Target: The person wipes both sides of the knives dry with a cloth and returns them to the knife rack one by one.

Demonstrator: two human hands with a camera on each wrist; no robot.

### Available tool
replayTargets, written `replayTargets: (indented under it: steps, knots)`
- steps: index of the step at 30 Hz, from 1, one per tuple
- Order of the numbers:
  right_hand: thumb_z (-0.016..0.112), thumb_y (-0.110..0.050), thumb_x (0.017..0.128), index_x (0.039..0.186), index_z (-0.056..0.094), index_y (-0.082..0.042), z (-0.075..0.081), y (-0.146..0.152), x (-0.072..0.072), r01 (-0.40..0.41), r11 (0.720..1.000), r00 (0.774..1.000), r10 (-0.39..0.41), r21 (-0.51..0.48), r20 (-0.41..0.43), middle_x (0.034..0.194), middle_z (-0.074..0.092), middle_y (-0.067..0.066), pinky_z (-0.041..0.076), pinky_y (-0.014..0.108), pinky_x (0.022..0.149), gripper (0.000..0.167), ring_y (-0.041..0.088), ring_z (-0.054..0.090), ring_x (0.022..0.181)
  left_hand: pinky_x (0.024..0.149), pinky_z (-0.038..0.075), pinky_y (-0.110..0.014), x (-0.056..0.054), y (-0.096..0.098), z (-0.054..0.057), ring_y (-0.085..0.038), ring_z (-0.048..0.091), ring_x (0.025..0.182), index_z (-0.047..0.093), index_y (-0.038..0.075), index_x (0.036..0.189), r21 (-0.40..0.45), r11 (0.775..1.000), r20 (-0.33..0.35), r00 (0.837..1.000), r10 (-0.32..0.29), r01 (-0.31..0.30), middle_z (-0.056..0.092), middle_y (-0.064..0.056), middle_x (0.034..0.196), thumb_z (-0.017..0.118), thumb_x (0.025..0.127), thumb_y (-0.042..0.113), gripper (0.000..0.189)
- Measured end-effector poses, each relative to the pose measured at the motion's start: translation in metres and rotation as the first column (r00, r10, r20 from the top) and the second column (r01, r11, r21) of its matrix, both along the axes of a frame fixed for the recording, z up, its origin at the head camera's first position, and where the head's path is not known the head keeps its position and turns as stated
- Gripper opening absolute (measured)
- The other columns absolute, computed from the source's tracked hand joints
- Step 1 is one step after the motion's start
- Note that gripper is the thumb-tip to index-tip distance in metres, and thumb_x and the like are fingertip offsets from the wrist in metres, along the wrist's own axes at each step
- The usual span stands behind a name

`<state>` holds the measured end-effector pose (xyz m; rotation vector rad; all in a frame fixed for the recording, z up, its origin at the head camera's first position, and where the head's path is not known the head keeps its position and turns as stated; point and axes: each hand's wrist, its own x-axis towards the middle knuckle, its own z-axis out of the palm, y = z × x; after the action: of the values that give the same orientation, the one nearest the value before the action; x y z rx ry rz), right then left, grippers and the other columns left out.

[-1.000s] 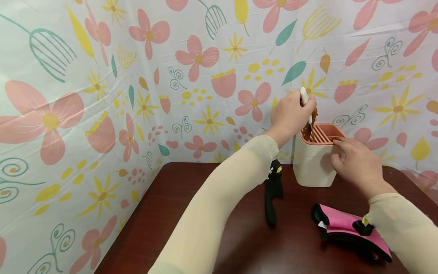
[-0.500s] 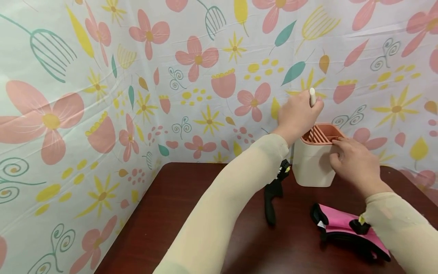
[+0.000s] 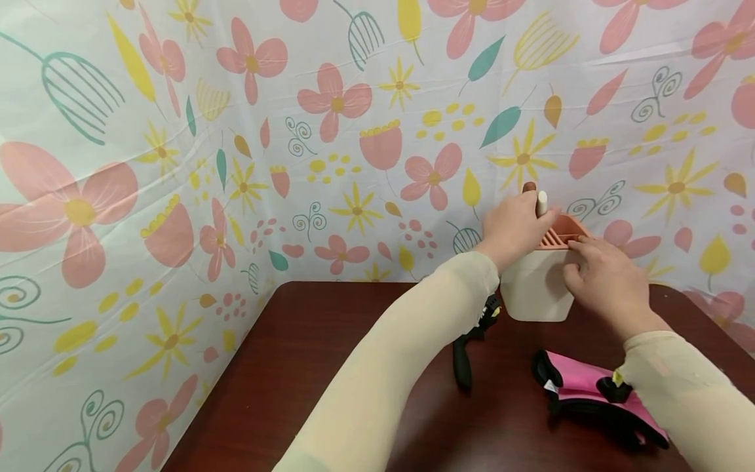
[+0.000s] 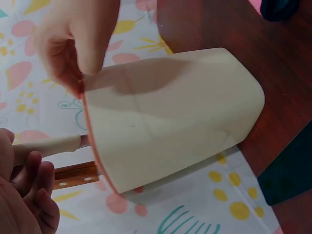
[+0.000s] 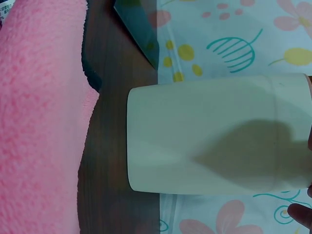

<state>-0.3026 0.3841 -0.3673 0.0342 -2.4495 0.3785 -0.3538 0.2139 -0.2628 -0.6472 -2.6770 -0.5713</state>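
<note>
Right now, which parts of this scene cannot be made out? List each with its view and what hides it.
Left wrist: lower end of pale-handled utensil, hidden inside the holder.
Head: far end of black-handled tool, partly covered by the left sleeve.
Right wrist: right hand, mostly cut off by the right edge.
Right wrist: print on white label, too small and corner-cropped.

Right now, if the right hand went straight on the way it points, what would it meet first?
Likely the cream, rounded holder with the orange slotted top; the right hand seems to touch its rim, though depth is unclear.
</note>
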Motion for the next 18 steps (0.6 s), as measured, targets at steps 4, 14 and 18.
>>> replayTargets:
  steps: [4,14,18]
  knots:
    - [0.060,-0.016,0.089,0.133,0.064,-0.005,0.000,-0.001,0.000,-0.006,1.000,1.000,0.006,-0.006,-0.020,0.141,0.060,0.026,0.045,0.073,0.090,0.045,0.046,0.053,0.132,0.059,0.045,-0.024,-0.001,0.001,-0.006,-0.002,0.058,0.072,0.052,0.031,0.084,0.008,1.000,0.025,1.000,0.011,-0.012,0.058,0.015,0.078,0.046,0.100,0.068,0.041]
    - [0.059,-0.015,0.089,0.132,0.065,-0.005,0.002,-0.003,0.003,-0.009,1.000,0.999,0.009,-0.014,-0.036,0.139,0.061,0.025,0.046,0.072,0.090,0.044,0.045,0.054,0.131,0.058,0.043,-0.023,-0.002,0.001,-0.012,-0.001,0.056,0.069,0.061,0.034,0.080,0.158,0.987,0.085,0.996,-0.038,0.024,0.059,0.018,0.078,0.054,0.096,0.069,0.039]
    - [0.059,-0.016,0.089,0.132,0.064,-0.005,0.002,-0.004,0.003,-0.005,1.000,1.000,0.005,-0.014,-0.024,0.140,0.061,0.025,0.046,0.072,0.090,0.045,0.045,0.054,0.132,0.062,0.045,-0.024,-0.002,0.001,-0.015,-0.001,0.057,0.073,0.065,0.036,0.082,0.216,0.976,0.119,0.992,-0.050,0.023,0.062,0.020,0.080,0.059,0.096,0.066,0.034]
